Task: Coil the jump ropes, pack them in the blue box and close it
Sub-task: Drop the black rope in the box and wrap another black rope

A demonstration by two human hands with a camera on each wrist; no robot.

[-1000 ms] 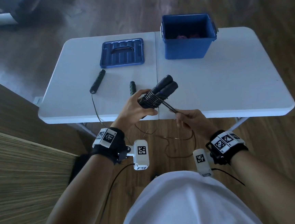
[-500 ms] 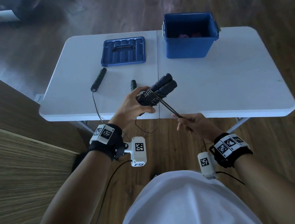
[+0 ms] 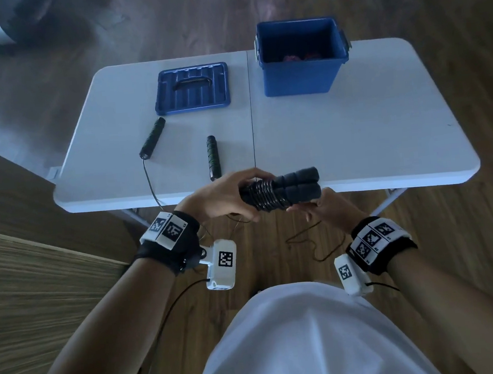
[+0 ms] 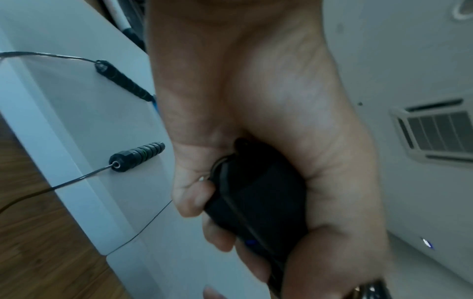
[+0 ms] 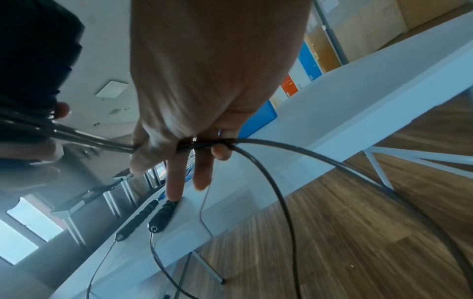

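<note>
My left hand (image 3: 247, 198) grips a pair of black jump-rope handles (image 3: 296, 187) held side by side, with dark cord wound round them (image 3: 262, 197); the left wrist view shows its fingers curled round the handles (image 4: 256, 202). My right hand (image 3: 311, 209) is just under the handle ends and pinches the loose cord (image 5: 258, 161) between thumb and fingers (image 5: 221, 151). The rest of the cord hangs in loops (image 3: 309, 238) toward the floor. The open blue box (image 3: 292, 78) stands at the table's far right, with something reddish inside. Its lid (image 3: 192, 88) lies flat to the left.
A second jump rope lies on the white table (image 3: 354, 135): one black handle (image 3: 152, 137) at the left, another (image 3: 213, 157) near the front edge, with its cord (image 3: 149, 180) falling over the edge. Wooden floor lies all around.
My right hand has come up from below right to just under the handles, bringing the cord with it. The handle bundle now lies more level and nearer the table's front edge.
</note>
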